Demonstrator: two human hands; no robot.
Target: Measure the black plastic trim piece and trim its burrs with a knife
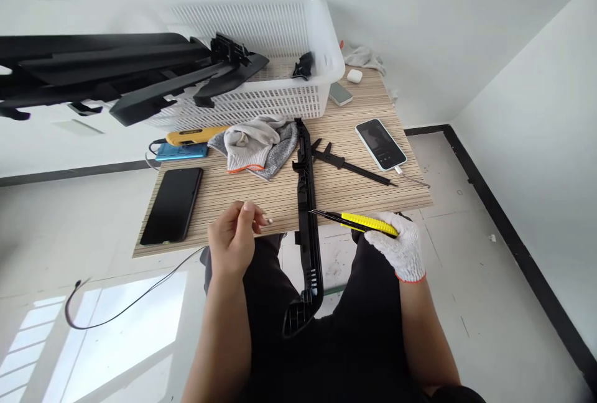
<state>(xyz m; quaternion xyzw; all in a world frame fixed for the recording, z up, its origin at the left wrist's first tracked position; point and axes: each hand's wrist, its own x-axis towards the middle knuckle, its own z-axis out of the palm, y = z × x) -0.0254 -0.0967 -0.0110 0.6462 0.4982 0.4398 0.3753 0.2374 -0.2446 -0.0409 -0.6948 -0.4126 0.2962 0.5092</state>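
My right hand (396,244), in a white knit glove with an orange cuff edge, grips a yellow utility knife (368,222). The knife's black nose and extended blade point left, and the blade tip overlaps a long black plastic trim piece (305,204) in view; whether they touch I cannot tell. That trim piece rests with its far end on the table and its near end over my lap. My left hand (233,238) is bare and closed just left of the trim, fingers curled, with a tiny pale bit at the fingertips that is too small to name.
A white basket (321,89) with black plastic parts (153,73) stands at the back, the parts jutting left. On the wooden table (265,204) lie grey gloves (256,145), a black caliper (354,168), a charging phone (381,145), a dark phone (171,206) and a yellow tool (198,135).
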